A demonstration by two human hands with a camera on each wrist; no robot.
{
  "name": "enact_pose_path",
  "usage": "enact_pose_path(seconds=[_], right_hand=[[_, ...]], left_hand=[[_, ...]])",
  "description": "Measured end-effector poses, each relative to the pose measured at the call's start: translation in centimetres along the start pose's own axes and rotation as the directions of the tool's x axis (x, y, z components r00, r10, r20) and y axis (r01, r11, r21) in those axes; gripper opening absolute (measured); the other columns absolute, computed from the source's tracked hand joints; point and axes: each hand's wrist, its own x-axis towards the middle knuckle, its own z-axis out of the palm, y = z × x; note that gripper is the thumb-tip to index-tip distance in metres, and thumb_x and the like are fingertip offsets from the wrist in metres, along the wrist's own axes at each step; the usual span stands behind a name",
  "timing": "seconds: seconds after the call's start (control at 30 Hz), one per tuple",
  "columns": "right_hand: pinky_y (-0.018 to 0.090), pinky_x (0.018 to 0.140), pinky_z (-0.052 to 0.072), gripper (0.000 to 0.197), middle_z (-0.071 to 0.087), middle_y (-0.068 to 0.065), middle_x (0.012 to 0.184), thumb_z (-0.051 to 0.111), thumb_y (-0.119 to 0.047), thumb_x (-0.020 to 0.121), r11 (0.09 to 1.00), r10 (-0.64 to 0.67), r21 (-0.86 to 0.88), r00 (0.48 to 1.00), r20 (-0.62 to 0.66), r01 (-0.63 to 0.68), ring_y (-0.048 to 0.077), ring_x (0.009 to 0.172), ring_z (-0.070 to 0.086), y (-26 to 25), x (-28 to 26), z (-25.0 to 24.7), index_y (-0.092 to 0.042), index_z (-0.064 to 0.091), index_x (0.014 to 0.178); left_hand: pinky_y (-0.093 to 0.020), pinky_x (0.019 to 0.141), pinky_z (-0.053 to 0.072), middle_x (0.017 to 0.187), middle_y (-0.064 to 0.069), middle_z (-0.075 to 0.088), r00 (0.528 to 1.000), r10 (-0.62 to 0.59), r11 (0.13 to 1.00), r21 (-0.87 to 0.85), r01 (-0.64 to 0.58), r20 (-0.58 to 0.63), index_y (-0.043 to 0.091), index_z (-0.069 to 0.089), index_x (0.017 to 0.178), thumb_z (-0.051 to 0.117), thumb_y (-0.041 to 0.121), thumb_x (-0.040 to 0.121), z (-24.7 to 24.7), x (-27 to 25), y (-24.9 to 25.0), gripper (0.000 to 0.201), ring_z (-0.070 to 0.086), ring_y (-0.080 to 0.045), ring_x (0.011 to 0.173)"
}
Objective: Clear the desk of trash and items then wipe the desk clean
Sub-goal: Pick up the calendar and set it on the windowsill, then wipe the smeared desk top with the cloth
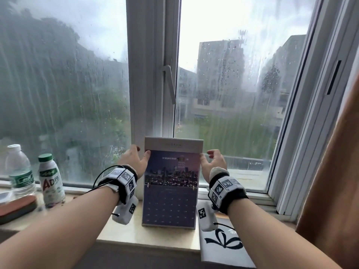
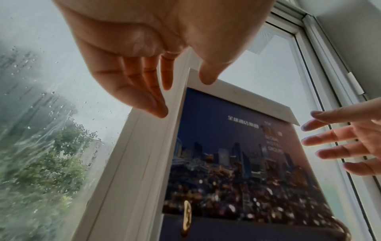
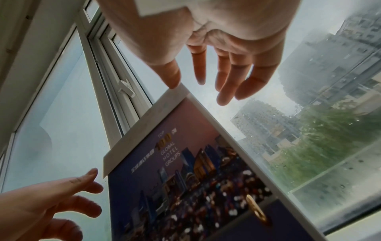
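Note:
A desk calendar (image 1: 171, 181) with a night-skyline picture stands upright on the stone window sill (image 1: 147, 235), its back toward the white window frame. My left hand (image 1: 141, 152) is at its top left corner with fingers straight; the thumb touches the front edge, as the left wrist view shows on the calendar (image 2: 237, 154). My right hand (image 1: 208, 158) is at the top right corner, fingers spread. Its thumb tip meets the corner of the calendar (image 3: 185, 179) in the right wrist view. Neither hand curls round it.
A clear water bottle (image 1: 19, 171) and a white AD drink bottle (image 1: 51, 181) stand at the sill's left, beside a flat red and dark item (image 1: 17, 206). A white cloth with a black bow print (image 1: 223, 241) lies right of the calendar. A brown curtain (image 1: 334, 171) hangs far right.

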Motion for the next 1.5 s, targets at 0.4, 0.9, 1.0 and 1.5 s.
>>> enact_pose_path(seconds=[0.4,0.9,1.0,1.5], right_hand=[[0.025,0.084,0.04,0.031,0.059,0.004,0.115,0.06,-0.034,0.092,0.989,0.122,-0.066,0.986,-0.118,-0.13,0.02,0.098,0.056,-2.3,-11.2,-3.9,-0.013,0.055,0.114],[0.023,0.077,0.042,0.023,0.066,-0.001,0.102,0.064,-0.029,0.087,0.798,0.446,-0.103,0.697,-0.561,-0.594,0.018,0.094,0.062,2.6,-42.3,-26.0,-0.013,0.064,0.104],[0.025,0.079,0.043,0.02,0.064,0.0,0.095,0.065,-0.027,0.086,0.766,0.46,-0.054,0.605,-0.651,-0.641,0.019,0.092,0.061,3.5,-48.9,-30.9,-0.013,0.063,0.1],[0.023,0.072,0.042,0.019,0.059,-0.005,0.089,0.062,-0.033,0.089,0.397,0.501,0.17,0.058,-0.863,-0.902,0.014,0.081,0.055,2.1,-95.1,-56.1,-0.018,0.064,0.1]], left_hand=[[-0.031,0.076,0.043,0.09,-0.005,0.061,0.945,0.264,0.964,-0.012,-0.267,0.195,0.013,0.052,0.101,0.042,0.048,0.096,-3.7,-6.5,1.1,0.036,0.059,-0.027,0.089],[-0.032,0.07,0.045,0.082,-0.011,0.07,0.479,0.744,0.668,-0.528,-0.524,0.466,0.009,0.061,0.087,0.056,0.041,0.092,0.8,-36.5,14.7,0.032,0.066,-0.03,0.082],[-0.028,0.069,0.043,0.082,-0.005,0.067,0.362,0.803,0.592,-0.563,-0.577,0.474,0.014,0.061,0.091,0.055,0.045,0.091,-0.2,-44.1,18.2,0.032,0.064,-0.027,0.085],[-0.029,0.075,0.043,0.097,-0.007,0.068,-0.362,0.876,0.087,-0.843,-0.531,0.318,0.014,0.059,0.104,0.052,0.044,0.093,-11.8,-96.2,30.8,0.033,0.062,-0.028,0.095]])
